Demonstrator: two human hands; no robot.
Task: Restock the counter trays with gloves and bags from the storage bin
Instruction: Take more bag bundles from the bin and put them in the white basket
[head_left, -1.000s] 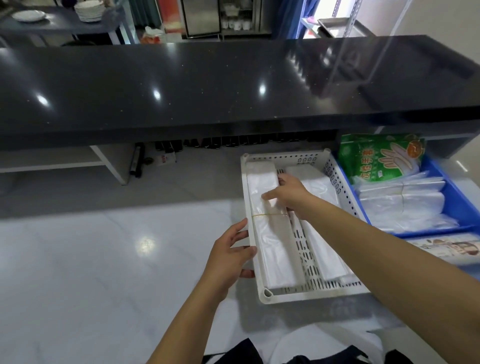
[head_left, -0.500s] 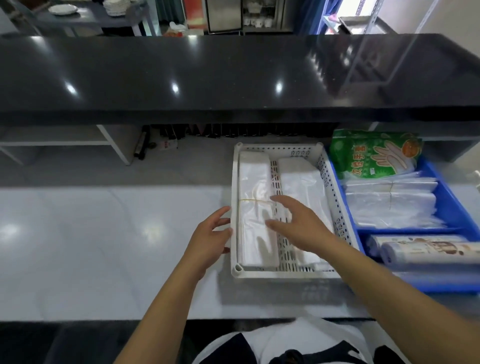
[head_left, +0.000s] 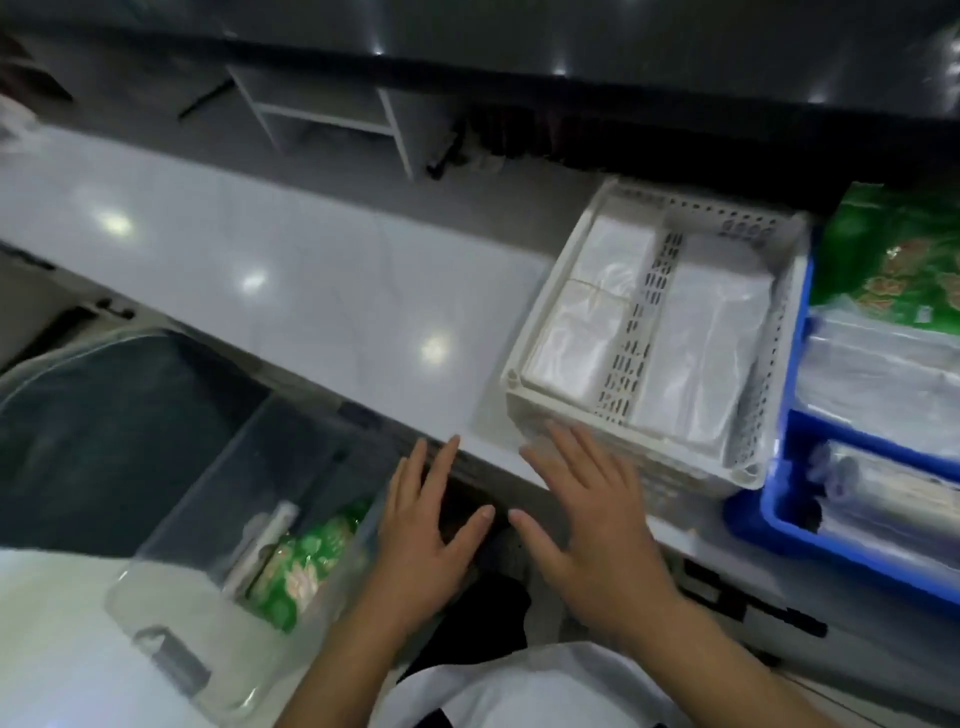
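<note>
Your left hand (head_left: 423, 540) and right hand (head_left: 592, 525) hover spread, holding nothing. Blur obscures the storage bin (head_left: 218, 525) contents; the blue tray (head_left: 800, 499) is cut off.

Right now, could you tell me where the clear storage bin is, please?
In the head view, the clear bin sits at lower left, below the white counter's front edge, just left of the left hand, with a green pack inside.

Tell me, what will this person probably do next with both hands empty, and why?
Probably reach the left hand down into the clear storage bin for the green glove pack. Both it and the right hand are open and empty, off the white tray, which already holds two bag stacks.
</note>
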